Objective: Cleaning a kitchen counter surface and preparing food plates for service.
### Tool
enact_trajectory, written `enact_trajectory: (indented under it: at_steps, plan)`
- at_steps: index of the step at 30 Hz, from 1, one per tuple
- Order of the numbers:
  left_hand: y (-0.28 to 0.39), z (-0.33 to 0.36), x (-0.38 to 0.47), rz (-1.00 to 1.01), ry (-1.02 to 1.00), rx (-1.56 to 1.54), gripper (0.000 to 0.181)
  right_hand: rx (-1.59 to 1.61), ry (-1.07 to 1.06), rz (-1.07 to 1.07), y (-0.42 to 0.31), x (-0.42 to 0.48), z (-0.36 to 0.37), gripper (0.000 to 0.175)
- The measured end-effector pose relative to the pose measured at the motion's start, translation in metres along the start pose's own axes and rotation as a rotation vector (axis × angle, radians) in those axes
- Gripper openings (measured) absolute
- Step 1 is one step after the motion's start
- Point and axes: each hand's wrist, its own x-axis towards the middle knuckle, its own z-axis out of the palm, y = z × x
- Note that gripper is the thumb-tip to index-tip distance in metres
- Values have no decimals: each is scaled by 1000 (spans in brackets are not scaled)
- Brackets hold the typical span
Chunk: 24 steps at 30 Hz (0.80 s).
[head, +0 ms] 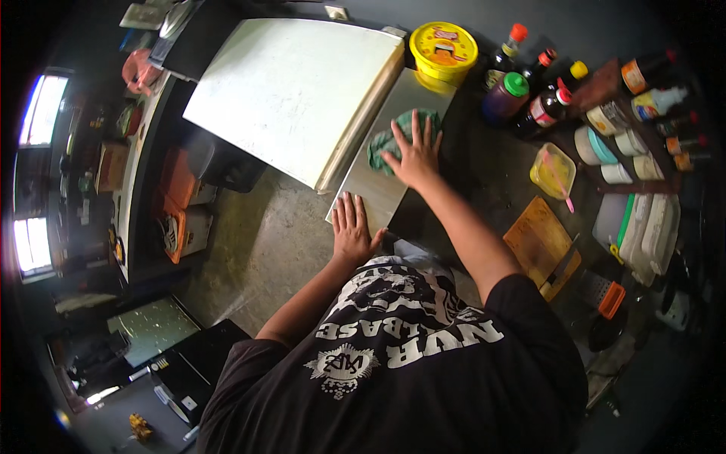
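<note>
My right hand holds a crumpled green cloth down under its spread fingers, on a narrow brushed-metal surface. Nearer my body, my left hand rests flat on the near end of that metal, holding nothing, its fingers slightly apart. Along the metal's left side stands a large box-like thing with a white top, its edge yellowed. A yellow plastic tub with a printed lid sits at the far end of the metal.
Sauce bottles crowd the dark counter at right, near a rack of jars. Closer lie a yellow-filled container with a pink utensil, a wooden cutting board bearing a knife, and an orange-ended grater. Orange-rimmed bins stand at left.
</note>
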Motion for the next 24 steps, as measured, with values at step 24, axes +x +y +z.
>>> enact_trajectory:
  at_steps: [24]
  plan:
    - [9, -2, 9, 68, -123, 74, 126, 122, 453, 388, 209, -166, -39, 43]
